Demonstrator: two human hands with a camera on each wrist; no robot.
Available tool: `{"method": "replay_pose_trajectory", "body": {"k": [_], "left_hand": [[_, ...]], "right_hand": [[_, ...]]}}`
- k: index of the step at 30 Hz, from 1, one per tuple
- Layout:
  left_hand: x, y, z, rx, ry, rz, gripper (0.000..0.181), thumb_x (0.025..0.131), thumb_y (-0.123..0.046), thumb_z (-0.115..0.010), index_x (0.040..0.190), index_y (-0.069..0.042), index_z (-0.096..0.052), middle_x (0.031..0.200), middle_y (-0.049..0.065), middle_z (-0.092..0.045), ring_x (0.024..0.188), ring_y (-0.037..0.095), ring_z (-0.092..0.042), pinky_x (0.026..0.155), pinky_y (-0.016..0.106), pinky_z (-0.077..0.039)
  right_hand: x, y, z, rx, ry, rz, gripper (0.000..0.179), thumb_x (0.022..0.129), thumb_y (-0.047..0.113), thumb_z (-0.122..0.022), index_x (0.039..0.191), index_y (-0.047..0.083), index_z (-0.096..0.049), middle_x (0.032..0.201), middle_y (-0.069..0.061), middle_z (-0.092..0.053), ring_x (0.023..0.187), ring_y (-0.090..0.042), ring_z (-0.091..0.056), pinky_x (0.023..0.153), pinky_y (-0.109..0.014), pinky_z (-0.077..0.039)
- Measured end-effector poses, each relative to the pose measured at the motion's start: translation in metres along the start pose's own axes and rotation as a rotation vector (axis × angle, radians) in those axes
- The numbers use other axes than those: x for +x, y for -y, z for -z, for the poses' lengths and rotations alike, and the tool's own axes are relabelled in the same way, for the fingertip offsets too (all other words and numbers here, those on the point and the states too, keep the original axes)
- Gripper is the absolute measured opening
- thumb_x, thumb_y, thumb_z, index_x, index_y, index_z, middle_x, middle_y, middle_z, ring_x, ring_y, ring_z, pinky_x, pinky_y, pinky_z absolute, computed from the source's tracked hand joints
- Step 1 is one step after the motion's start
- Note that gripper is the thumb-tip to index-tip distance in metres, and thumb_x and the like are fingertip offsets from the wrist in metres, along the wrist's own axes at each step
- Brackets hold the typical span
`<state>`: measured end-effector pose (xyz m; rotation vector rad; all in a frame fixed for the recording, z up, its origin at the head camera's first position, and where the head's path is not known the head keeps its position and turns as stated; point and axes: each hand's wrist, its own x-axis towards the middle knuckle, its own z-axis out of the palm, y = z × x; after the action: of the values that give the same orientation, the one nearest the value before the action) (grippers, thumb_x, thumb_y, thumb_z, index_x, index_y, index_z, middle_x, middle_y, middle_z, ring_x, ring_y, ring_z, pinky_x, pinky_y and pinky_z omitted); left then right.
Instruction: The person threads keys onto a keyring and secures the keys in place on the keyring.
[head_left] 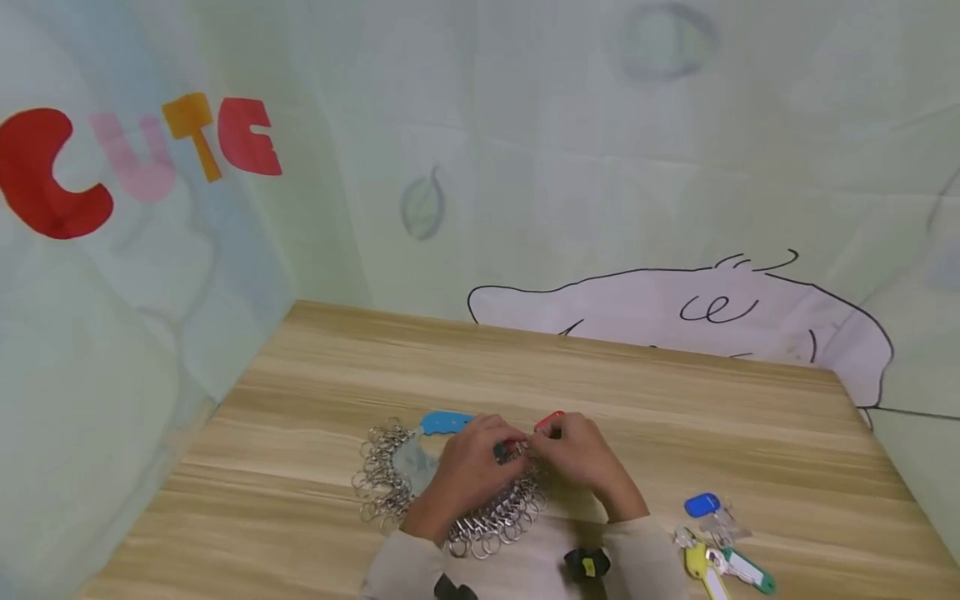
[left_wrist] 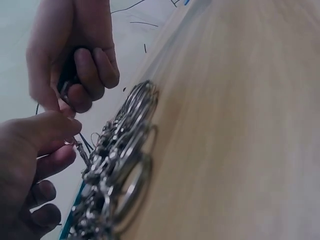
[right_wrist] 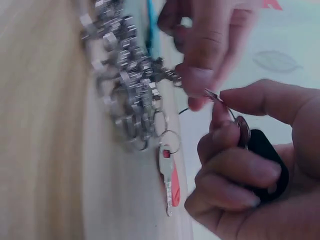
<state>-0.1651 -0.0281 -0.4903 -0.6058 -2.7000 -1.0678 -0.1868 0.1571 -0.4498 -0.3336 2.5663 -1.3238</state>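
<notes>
Many silver key rings with swivel clasps (head_left: 486, 533) are strung in a curve around a clear plate with a blue handle (head_left: 444, 422). Over their right side my left hand (head_left: 480, 458) pinches a small metal ring (right_wrist: 210, 94) between thumb and forefinger. My right hand (head_left: 581, 450) meets it there, thumb and forefinger on the same ring. Its other fingers curl round a black key tag (right_wrist: 267, 162), partly hidden by them. Beyond the hands are a silver key (right_wrist: 166, 175) on a thin ring and a red tag (head_left: 550, 419).
On the wooden table (head_left: 300, 417), right of my arms, lie a blue key tag (head_left: 702, 505), a yellow tag (head_left: 697, 560) and a green tag (head_left: 750, 571), with clear pieces beside them. A printed cloth (head_left: 540, 167) hangs behind the table's far edge.
</notes>
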Motion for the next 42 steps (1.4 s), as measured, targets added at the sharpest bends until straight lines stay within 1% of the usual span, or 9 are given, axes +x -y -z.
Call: {"method": "replay_pose_trajectory", "body": {"k": [3, 5, 9, 12, 14, 21, 27, 35, 42], "left_hand": [[0.001, 0.001, 0.002, -0.038, 0.02, 0.022, 0.023, 0.086, -0.022, -0.081, 0.109, -0.018, -0.077, 0.087, -0.013, -0.063, 0.083, 0.011, -0.056, 0.065, 0.027, -0.046], [0.002, 0.002, 0.003, -0.056, 0.031, 0.031, 0.025, 0.086, -0.022, -0.081, 0.11, -0.018, -0.077, 0.088, -0.012, -0.065, 0.085, 0.012, -0.057, 0.066, 0.028, -0.046], [0.002, 0.003, 0.003, -0.103, 0.038, 0.043, 0.027, 0.087, -0.019, -0.081, 0.113, -0.018, -0.076, 0.091, -0.012, -0.068, 0.087, 0.013, -0.058, 0.067, 0.031, -0.047], [0.003, 0.004, 0.002, -0.165, 0.043, 0.069, 0.03, 0.087, -0.015, -0.08, 0.117, -0.017, -0.074, 0.091, -0.012, -0.069, 0.087, 0.014, -0.059, 0.069, 0.031, -0.048], [0.003, 0.005, 0.003, -0.206, 0.046, 0.092, 0.031, 0.087, -0.014, -0.079, 0.118, -0.015, -0.072, 0.091, -0.013, -0.069, 0.085, 0.015, -0.058, 0.068, 0.031, -0.048], [0.003, 0.006, 0.004, -0.262, 0.057, 0.138, 0.029, 0.085, -0.013, -0.081, 0.113, -0.018, -0.071, 0.092, -0.012, -0.067, 0.082, 0.016, -0.057, 0.069, 0.031, -0.047], [0.003, 0.006, 0.004, -0.27, 0.081, 0.152, 0.028, 0.087, -0.015, -0.079, 0.113, -0.021, -0.071, 0.097, -0.01, -0.065, 0.089, 0.015, -0.057, 0.075, 0.033, -0.049], [0.003, 0.006, 0.005, -0.245, 0.062, 0.121, 0.025, 0.087, -0.022, -0.08, 0.111, -0.023, -0.072, 0.092, -0.01, -0.066, 0.071, 0.013, -0.05, 0.062, 0.029, -0.042], [0.003, 0.006, 0.005, -0.266, 0.058, 0.115, 0.024, 0.088, -0.022, -0.08, 0.111, -0.024, -0.073, 0.091, -0.016, -0.066, 0.068, 0.009, -0.048, 0.062, 0.029, -0.042]], "right_hand": [[0.0, -0.001, 0.004, 0.098, 0.035, 0.018, 0.013, 0.09, 0.007, -0.065, 0.081, 0.001, -0.071, 0.087, -0.003, -0.064, 0.081, -0.017, -0.056, 0.069, -0.033, -0.048], [0.0, -0.002, 0.007, 0.12, 0.062, 0.046, 0.011, 0.092, 0.004, -0.064, 0.089, -0.001, -0.074, 0.093, -0.005, -0.066, 0.088, -0.019, -0.058, 0.075, -0.035, -0.049], [-0.001, -0.002, 0.012, 0.116, 0.091, 0.082, 0.019, 0.098, 0.002, -0.056, 0.098, -0.002, -0.075, 0.097, -0.008, -0.068, 0.089, -0.022, -0.059, 0.077, -0.036, -0.049], [-0.003, -0.001, 0.015, 0.121, 0.076, 0.089, 0.023, 0.1, 0.001, -0.053, 0.102, -0.001, -0.075, 0.102, -0.01, -0.07, 0.09, -0.022, -0.06, 0.078, -0.036, -0.049], [-0.004, 0.0, 0.017, 0.136, 0.062, 0.1, 0.02, 0.098, -0.002, -0.055, 0.103, -0.001, -0.074, 0.102, -0.011, -0.07, 0.089, -0.022, -0.059, 0.076, -0.036, -0.049], [-0.002, -0.001, 0.01, 0.104, 0.056, 0.153, 0.015, 0.089, -0.006, -0.06, 0.095, 0.002, -0.072, 0.092, -0.007, -0.066, 0.08, -0.021, -0.057, 0.069, -0.033, -0.049], [0.0, -0.003, 0.002, 0.091, 0.053, 0.1, 0.008, 0.092, 0.003, -0.067, 0.087, 0.003, -0.073, 0.086, -0.003, -0.065, 0.08, -0.018, -0.058, 0.069, -0.032, -0.05], [0.002, -0.004, -0.002, 0.137, 0.073, 0.056, 0.01, 0.092, 0.004, -0.069, 0.083, 0.004, -0.072, 0.084, -0.003, -0.065, 0.079, -0.019, -0.056, 0.068, -0.034, -0.049], [0.0, -0.005, 0.001, 0.165, 0.092, 0.086, 0.008, 0.093, 0.003, -0.068, 0.086, 0.002, -0.074, 0.088, -0.004, -0.065, 0.082, -0.019, -0.056, 0.07, -0.033, -0.048]]}}
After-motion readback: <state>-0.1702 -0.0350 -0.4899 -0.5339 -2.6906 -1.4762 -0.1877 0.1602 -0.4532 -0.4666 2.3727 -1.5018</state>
